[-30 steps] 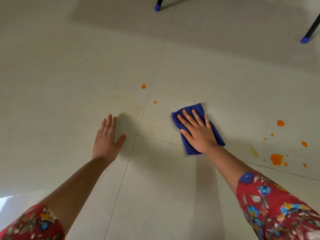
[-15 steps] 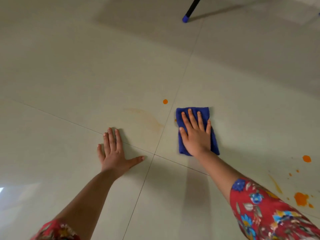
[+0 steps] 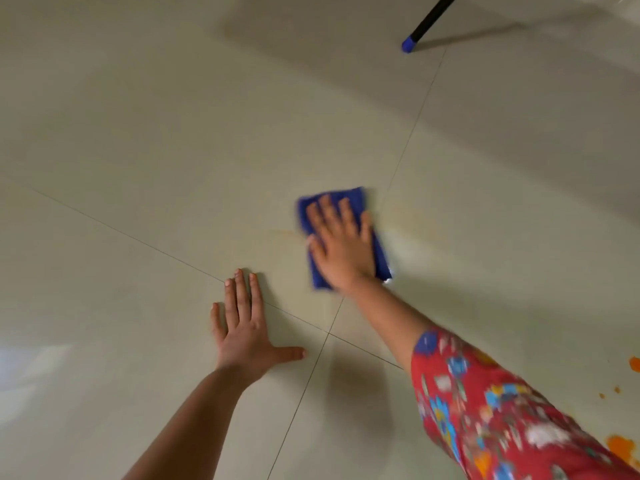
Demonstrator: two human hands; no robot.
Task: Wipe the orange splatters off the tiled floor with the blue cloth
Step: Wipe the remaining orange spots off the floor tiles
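We wipe mid-stroke: right hand (image 3: 341,242), fingers straight, presses folded blue cloth (image 3: 381,254) flat on pale tiled floor (image 3: 173,150). Left hand (image 3: 244,336) splayed flat, bracing. Next, we judge: slide cloth right toward orange splatters (image 3: 621,446).

blurry right hand (image 3: 341,247), blue cloth (image 3: 357,197) partly beneath

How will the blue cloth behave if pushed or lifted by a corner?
Likely floppy: the cloth is a thin, seemingly folded pad lying flat under the right hand, so a corner lift would probably unfold it. Probably slides easily: the floor looks glossy. Likely light; needs the flat palm's pressure to wipe.
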